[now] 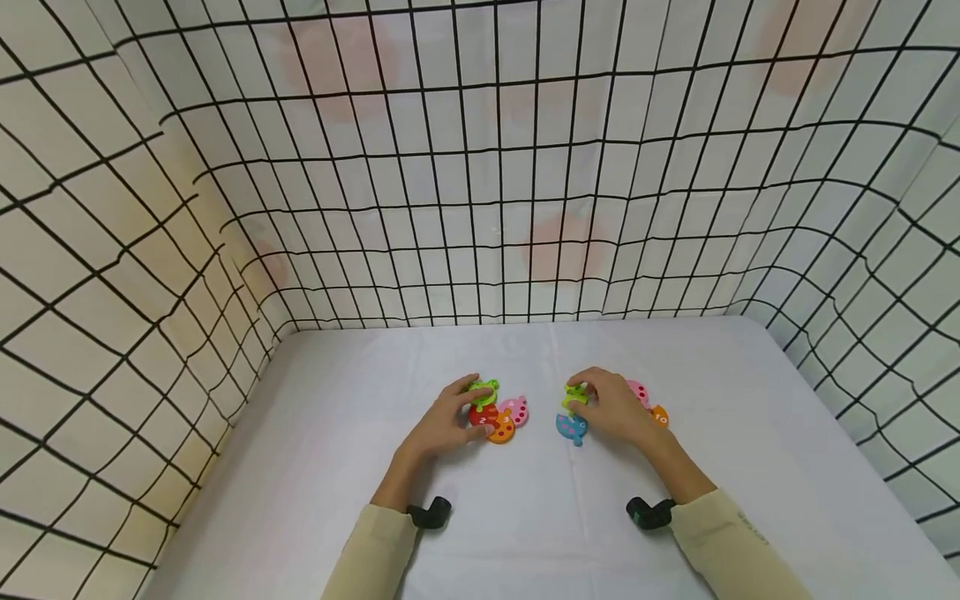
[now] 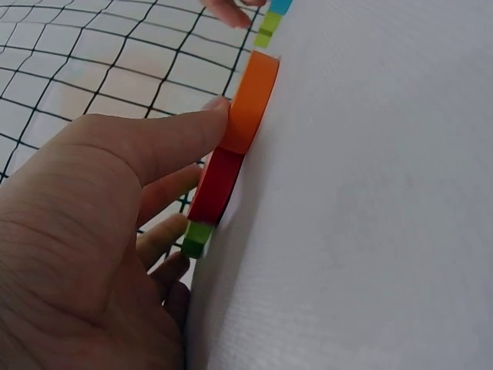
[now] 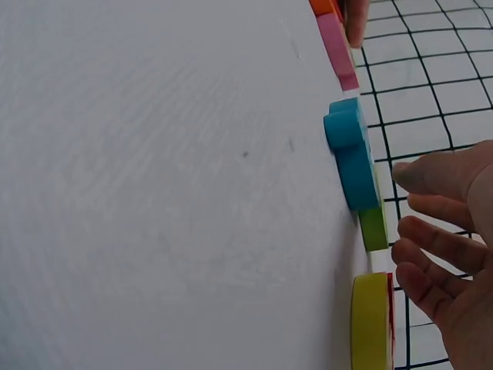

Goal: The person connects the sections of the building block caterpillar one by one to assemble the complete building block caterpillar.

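On the white table (image 1: 525, 517) lie two small groups of flat, coloured pieces, and each hand works at one group. The left hand (image 1: 442, 425) rests on the left group: its thumb touches the orange piece (image 1: 501, 430), and its fingers lie curled over the green piece (image 1: 483, 388) and the red piece (image 1: 481, 413). A pink piece (image 1: 516, 408) lies just beside these, untouched. I cannot tell whether this hand really pinches something or only presses on it.

The right hand (image 1: 617, 408) is at the right group. In the head view its fingertips seem to pinch a second green piece (image 1: 575, 395), which sits above the blue piece (image 1: 570, 427). In the right wrist view the fingers (image 3: 431, 231) look loosely spread near the blue piece, so the grip is not certain. A pink and an orange piece lie behind this hand (mostly hidden).

I judge the pieces to be light, stiff and thick like painted wood, with smooth faces that may slip. The edges are the good place to hold them, between thumb and finger.
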`<state>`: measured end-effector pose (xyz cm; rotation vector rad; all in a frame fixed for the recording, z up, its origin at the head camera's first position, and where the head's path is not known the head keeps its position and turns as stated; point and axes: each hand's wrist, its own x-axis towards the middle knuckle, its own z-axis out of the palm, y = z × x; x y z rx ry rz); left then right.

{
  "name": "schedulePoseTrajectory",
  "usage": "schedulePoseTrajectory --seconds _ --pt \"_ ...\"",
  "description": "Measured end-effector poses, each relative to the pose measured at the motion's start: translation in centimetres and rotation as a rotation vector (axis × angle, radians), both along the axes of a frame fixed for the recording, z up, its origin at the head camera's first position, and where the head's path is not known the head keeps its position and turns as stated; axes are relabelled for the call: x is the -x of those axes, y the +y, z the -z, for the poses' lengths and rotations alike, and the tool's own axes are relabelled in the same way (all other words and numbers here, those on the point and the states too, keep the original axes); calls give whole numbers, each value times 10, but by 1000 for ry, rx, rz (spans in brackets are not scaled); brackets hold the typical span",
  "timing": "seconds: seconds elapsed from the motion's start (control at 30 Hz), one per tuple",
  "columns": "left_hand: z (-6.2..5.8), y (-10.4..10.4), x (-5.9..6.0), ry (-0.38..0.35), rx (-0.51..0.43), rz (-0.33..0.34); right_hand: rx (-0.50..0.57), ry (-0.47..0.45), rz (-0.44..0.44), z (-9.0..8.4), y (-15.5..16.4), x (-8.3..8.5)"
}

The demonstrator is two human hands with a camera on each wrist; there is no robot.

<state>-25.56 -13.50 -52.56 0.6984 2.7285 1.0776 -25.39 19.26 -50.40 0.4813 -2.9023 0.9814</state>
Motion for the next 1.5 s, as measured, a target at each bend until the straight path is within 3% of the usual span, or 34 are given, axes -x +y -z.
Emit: schedulePoseTrajectory --seconds 0.23,0.87,1.5 --pt "-1 -1 0 12 2 23 -17 -18 37 2 5 2" --pt "1 0 -1 23 2 27 -41 -20 -1 9 -2 3" --pt "1 4 -3 -5 -2 -49 12 -37 -12 5 0 2"
